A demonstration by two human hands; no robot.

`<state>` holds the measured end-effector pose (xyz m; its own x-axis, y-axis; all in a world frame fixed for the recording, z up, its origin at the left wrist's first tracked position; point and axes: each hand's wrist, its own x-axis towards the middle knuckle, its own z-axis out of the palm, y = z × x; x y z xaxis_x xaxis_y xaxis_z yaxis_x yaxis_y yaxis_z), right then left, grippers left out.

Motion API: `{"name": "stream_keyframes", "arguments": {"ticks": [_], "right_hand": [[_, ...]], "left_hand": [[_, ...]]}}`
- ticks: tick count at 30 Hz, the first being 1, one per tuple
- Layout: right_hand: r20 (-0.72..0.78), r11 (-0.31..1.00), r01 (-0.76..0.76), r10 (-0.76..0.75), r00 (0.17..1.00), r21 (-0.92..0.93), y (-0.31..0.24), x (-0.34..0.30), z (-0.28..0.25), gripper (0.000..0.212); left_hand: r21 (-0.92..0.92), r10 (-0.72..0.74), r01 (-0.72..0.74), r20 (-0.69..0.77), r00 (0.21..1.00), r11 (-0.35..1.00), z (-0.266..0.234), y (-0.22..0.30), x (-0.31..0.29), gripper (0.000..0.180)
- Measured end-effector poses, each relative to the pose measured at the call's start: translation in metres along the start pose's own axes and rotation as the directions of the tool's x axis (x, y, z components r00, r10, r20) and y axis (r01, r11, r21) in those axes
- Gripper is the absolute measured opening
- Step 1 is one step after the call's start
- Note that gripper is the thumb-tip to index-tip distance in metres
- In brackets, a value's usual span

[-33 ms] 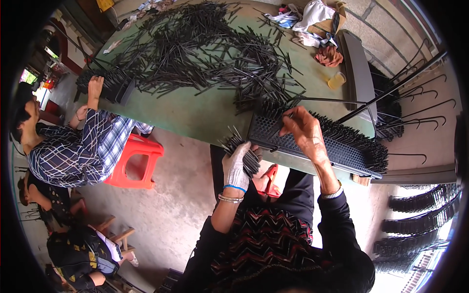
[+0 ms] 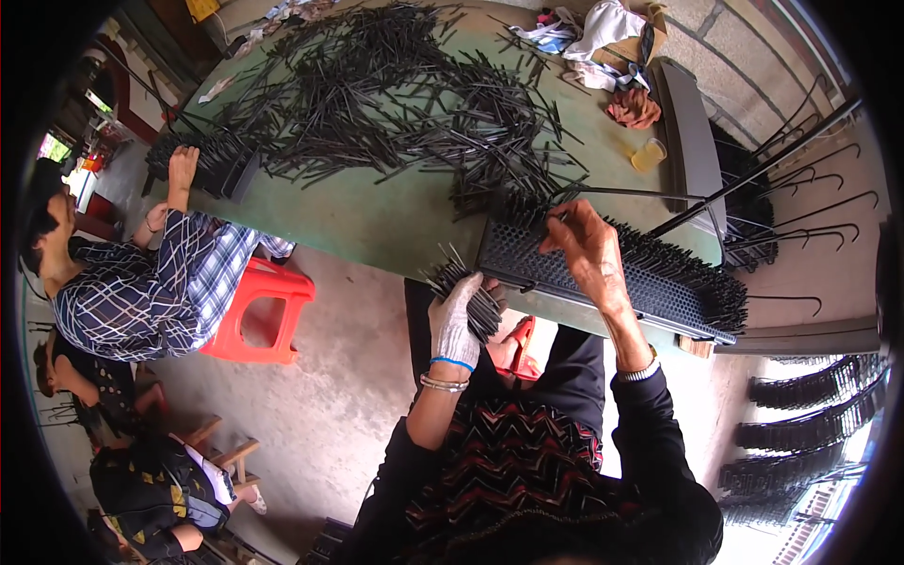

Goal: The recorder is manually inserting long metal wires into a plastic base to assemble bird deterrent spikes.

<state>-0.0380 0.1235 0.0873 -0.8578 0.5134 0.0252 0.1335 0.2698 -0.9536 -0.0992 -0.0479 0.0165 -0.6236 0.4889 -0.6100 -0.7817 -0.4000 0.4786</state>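
In my gloved left hand (image 2: 459, 315) is a bundle of thin dark rods (image 2: 483, 314), held just off the table's near edge. My bare right hand (image 2: 589, 250) is above a long dark perforated rack (image 2: 574, 271). Its thumb and fingers are pinched together near the rods standing in the rack; what is between the fingertips is too small to make out. Upright dark rods (image 2: 659, 259) fill the rack's far side and right end, while rows of bare holes show along its near side.
A large heap of loose dark rods (image 2: 377, 85) covers much of the green table (image 2: 320, 212). A cup (image 2: 649, 154), rags (image 2: 603, 33) and metal hooks (image 2: 810, 235) are at the right. On the left, a co-worker (image 2: 141, 282) sits on a red stool (image 2: 264, 315).
My right hand has shifted very slightly up and away over the rack. My left hand and the bundle look the same.
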Motion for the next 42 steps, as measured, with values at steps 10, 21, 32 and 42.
{"name": "stream_keyframes", "arguments": {"ticks": [10,21,32,42], "right_hand": [[-0.179,0.956,0.142,-0.191,0.965,-0.256,0.026,0.032,0.021,0.011],[-0.135,0.886,0.242,-0.316,0.939,-0.395,0.025,0.033,0.024,0.01],[-0.024,0.89,0.258,-0.287,0.958,-0.377,0.022,0.035,0.016,0.01],[0.023,0.893,0.275,-0.286,0.958,-0.355,0.014,0.036,0.011,0.01]], "left_hand": [[-0.154,-0.205,0.235,0.192,0.96,0.96,-0.007,-0.021,-0.002,0.016],[-0.078,-0.229,0.255,0.243,0.943,0.964,-0.006,-0.037,-0.012,0.017],[0.018,-0.224,0.225,0.192,0.955,0.974,-0.007,-0.038,-0.014,0.014],[-0.005,-0.184,0.189,0.192,0.964,0.982,-0.003,-0.037,-0.017,0.012]]}}
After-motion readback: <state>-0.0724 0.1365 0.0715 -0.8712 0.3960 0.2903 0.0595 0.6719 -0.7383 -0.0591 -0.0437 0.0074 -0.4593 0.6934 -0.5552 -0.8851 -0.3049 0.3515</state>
